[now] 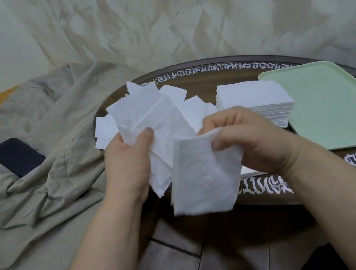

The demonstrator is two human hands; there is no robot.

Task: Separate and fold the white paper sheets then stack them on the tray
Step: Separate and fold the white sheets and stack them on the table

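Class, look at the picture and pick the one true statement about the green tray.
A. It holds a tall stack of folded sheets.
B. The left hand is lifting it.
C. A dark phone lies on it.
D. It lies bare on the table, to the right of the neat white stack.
D: the green tray shows only its bare surface, with the neat white stack beside its left edge on the table.

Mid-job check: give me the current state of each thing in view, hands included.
Left hand: gripping a bunch of sheets.
Right hand: pinching one separated sheet, which hangs down.
Neat stack: on the table, beside the tray.
Loose sheets: scattered on the table.
Green tray: holds nothing.
Phone: screen dark, lying on the cloth.
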